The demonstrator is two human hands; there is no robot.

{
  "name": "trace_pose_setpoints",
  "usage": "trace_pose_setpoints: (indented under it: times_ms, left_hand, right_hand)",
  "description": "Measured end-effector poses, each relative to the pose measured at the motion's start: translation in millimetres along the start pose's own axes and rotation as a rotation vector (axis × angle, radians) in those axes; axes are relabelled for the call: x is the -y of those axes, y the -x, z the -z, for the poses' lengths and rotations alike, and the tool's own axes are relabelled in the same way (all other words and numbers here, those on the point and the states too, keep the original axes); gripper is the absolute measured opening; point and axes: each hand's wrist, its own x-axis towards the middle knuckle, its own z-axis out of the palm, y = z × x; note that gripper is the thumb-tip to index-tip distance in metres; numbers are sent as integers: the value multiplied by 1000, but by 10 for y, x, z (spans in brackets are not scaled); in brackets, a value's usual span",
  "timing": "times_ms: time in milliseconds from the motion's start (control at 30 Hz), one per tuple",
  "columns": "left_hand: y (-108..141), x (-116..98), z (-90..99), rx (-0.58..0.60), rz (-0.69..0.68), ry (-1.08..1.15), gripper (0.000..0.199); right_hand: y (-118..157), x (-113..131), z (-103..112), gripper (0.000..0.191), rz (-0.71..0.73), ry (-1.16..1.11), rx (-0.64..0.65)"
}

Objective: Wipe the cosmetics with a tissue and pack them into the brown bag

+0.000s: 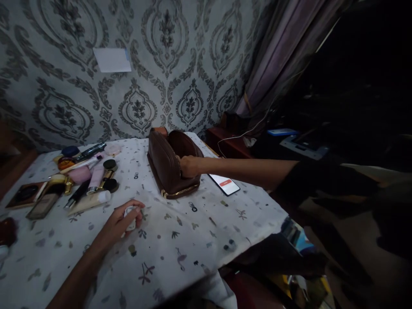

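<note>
Bare left forearm point(79, 268) angled up from the lower edge, a person works at a counter point(222, 231) spread with a white cloth printed with small motifs. The left hand point(130, 216) is curled around a small white item point(130, 218), its details largely hidden by the fingers. The right hand point(189, 166) reaches across from the side into the mouth of a brown bag point(164, 163), which stands unzipped near the back of the counter; the fingertips are out of sight, and whether they grasp anything cannot be told. A gold-coloured zip pull point(164, 194) hangs at the bag's near corner. Just beside the bag, partly beneath the right forearm point(244, 171), lies a phone point(227, 185) with its screen lit. Cosmetics crowd the left side, among them a cream tube point(88, 203) with a white cap, a pale pink tube point(96, 177) and a dark-lidded jar point(110, 165). Behind, a sheet of white paper point(112, 60) shows against a damask-patterned wall point(167, 81), with a mauve curtain point(277, 51) at right.
</note>
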Motion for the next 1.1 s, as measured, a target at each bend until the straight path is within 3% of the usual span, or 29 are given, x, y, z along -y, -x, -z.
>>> trace_pose_setpoints:
  times_ms: [100, 233, 367, 533, 667, 833, 967, 1100]
  left_hand:
    - [-10, 4, 9, 0, 7, -23, 55]
    - [-34, 18, -2, 7, 23, -12, 57]
    - [-10, -51, -65, -60, 46, -11, 56]
    - [31, -148, -126, -131, 63, -30, 50]
    - [17, -168, -133, -146, 86, -22, 52]
    - [3, -174, -130, -142, 85, -13, 52]
    - [4, -149, -113, -130, 69, -29, 51]
    - [-15, -101, -71, -90, 91, -10, 54]
  right_hand:
    - [161, -95, 176, 34, 81, 46, -90]
    - [492, -245, 238, 31, 166, 72, -290]
    - [770, -360, -66, 26, 204, -97, -243]
    - [916, -469, -498, 26, 336, -278, -342]
    - [835, -557, -563, 29, 431, -339, -424]
    - [495, -535, -333, 33, 358, -273, -439]
    - [208, -375, -70, 26, 225, -149, -333]
    - [9, -226, 85, 23, 110, -90, -60]
